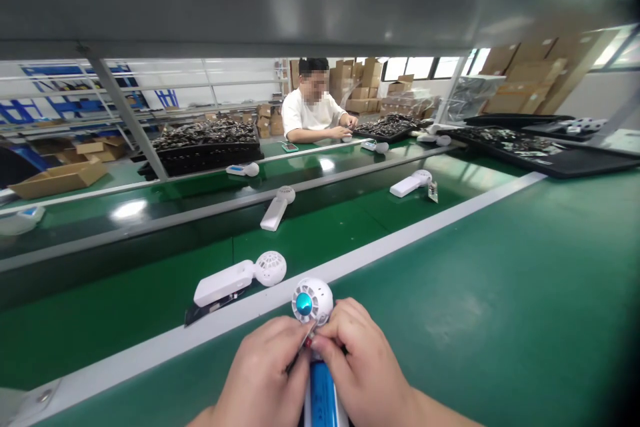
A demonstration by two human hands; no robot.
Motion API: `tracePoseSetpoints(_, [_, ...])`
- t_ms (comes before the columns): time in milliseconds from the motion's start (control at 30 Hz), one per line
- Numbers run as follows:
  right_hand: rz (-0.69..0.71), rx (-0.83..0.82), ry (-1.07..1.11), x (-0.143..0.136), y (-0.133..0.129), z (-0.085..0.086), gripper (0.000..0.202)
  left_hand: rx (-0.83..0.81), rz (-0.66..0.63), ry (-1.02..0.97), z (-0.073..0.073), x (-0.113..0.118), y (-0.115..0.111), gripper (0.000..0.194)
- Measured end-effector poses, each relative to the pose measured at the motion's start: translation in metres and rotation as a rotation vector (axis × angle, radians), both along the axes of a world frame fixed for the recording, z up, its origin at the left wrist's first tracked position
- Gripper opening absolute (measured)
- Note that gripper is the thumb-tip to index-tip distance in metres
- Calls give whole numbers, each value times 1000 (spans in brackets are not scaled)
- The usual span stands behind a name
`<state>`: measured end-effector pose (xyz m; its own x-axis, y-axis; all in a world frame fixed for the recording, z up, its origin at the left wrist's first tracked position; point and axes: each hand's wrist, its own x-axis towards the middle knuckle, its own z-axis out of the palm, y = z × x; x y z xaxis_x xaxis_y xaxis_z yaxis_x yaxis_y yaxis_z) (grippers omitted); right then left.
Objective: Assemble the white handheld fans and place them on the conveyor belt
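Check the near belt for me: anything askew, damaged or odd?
No clear damage. Two oddities: a small board sticks out beside the rightmost fan, and a dark strip pokes from under the nearest belt fan, by the pale rail. Either could be normal.

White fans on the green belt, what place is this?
Probably a factory assembly line: white fans lie along the green belt, black trays hold heaps of small parts, and cardboard boxes are stacked behind.

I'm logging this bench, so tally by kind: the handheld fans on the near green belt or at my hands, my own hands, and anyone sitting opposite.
White handheld fans: 4
Your left hand and right hand: 2
Person opposite: 1
Total: 7
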<state>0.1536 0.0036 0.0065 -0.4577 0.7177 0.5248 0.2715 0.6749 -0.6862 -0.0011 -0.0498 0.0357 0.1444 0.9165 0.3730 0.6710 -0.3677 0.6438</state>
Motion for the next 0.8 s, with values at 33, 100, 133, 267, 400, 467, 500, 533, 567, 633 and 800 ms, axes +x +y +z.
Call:
tracePoseSetpoints(33, [8,-7,12,0,1,1,18,-47,5,-56,2,1,2,25])
tracePoseSetpoints(100, [-7,-46,45,0,5,3,15,-182,73,-224,9,-2,10,18])
tracePoseSetpoints(133, [-28,-66,65,0,8,5,12,-255,136,-318,13,-8,16,14])
tracePoseSetpoints(267, [-118,-99,92,5,19,9,4,-335,566,-440,48,-67,40,42])
tracePoseSetpoints(400, [-145,-104,71,7,24,10,7,-44,989,-54,93,-131,67,67])
tracePoseSetpoints(467, [-126,-90,49,6,24,10,8,-8,979,47,102,-138,88,67])
tracePoseSetpoints(500, [-117,-88,34,5,24,10,8,-30,926,85,101,-136,100,59])
tracePoseSetpoints(533, [-110,-86,19,5,23,11,8,-70,862,114,97,-131,113,49])
tracePoseSetpoints(567, [-106,-83,5,5,23,11,9,-122,793,134,91,-125,126,40])
tracePoseSetpoints(633, [-100,-74,-20,5,24,12,9,-222,716,145,76,-113,151,34])
tracePoseSetpoints(800, [-100,-80,-54,7,28,15,10,-394,629,66,67,-105,182,33])
